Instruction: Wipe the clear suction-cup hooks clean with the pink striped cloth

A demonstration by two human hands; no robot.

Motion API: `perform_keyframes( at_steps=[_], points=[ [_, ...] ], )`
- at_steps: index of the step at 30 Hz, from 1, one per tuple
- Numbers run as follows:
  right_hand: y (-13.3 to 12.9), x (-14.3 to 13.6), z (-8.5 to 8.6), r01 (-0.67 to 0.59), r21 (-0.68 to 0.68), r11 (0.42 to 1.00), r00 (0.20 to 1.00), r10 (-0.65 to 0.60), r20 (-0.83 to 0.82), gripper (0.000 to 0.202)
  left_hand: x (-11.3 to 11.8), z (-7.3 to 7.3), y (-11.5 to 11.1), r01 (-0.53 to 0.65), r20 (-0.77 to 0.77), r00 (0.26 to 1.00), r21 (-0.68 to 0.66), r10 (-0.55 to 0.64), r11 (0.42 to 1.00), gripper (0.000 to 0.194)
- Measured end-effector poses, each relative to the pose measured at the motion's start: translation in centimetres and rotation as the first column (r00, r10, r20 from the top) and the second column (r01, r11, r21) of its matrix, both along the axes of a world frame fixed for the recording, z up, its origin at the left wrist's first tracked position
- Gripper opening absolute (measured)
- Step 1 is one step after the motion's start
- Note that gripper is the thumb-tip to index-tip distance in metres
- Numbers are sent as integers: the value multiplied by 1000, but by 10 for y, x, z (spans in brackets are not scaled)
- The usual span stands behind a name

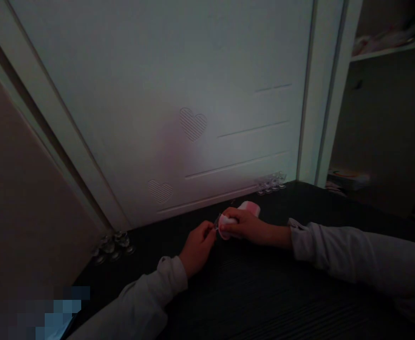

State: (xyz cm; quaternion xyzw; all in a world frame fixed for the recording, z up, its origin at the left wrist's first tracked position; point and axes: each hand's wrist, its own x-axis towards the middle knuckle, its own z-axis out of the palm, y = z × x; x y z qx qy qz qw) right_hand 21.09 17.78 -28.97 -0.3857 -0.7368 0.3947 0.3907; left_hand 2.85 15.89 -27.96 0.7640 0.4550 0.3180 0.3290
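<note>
My right hand (244, 225) is closed around a pink-and-white object (252, 208) with a rounded end, low over the dark table. Its exact kind is hard to make out in the dim light. Just left of that rounded end, my left hand (198, 245) pinches a small clear piece (216, 221). The fingertips of both hands almost meet there, and the clear piece is partly hidden by them.
Small clear goblet-like pieces (113, 246) with round bases stand in a group at the table's left. Several similar pieces (272, 183) line the back right edge. A white panel (228, 61) with carved hearts rises behind the black table (264, 288). Shelving (387, 53) is at right.
</note>
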Motion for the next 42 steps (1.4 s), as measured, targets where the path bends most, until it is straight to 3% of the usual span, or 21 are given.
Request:
perform_keyframes(
  at_steps=[7, 12, 19, 32, 42],
  points=[
    [-3, -2, 0, 53, 22, 998, 999, -53, 8, 24, 0, -2, 4, 38, 100, 994, -29, -35, 999, 13],
    [2, -1, 0, 103, 71, 992, 995, -102, -16, 27, 0, -8, 9, -18, 212, 977, -36, 25, 999, 32],
    [6, 1, 1, 142, 93, 986, 990, -139, -32, 36, 1, -9, 8, -3, 260, 965, -75, 23, 997, 23],
    [4, 2, 4, 165, 59, 985, 986, -166, 5, 22, 0, -7, 6, 29, 182, 983, -37, -22, 999, 20],
    [4, 1, 2, 197, 93, 976, 976, -204, 72, 22, -1, -4, 4, 54, 109, 993, -27, -50, 998, 18]
  ],
)
